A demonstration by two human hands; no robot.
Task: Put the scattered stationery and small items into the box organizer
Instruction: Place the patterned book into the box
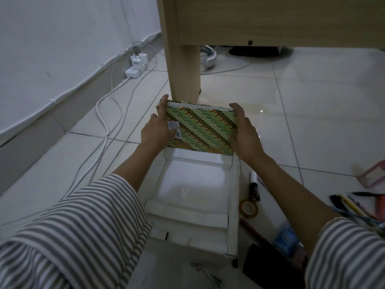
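While above one box [234, 197], one book [202, 130] in two clamped grips: left hand [157, 131], right hand [245, 135].

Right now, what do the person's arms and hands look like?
The left sleeve and right sleeve are loose, with grey and white stripes, ending above the wrists. The left hand and right hand are bare: no gloves, rings or watch visible.

A wooden desk leg [184, 76] stands on glossy white floor tiles [323, 105] beside a pale wall [62, 38].
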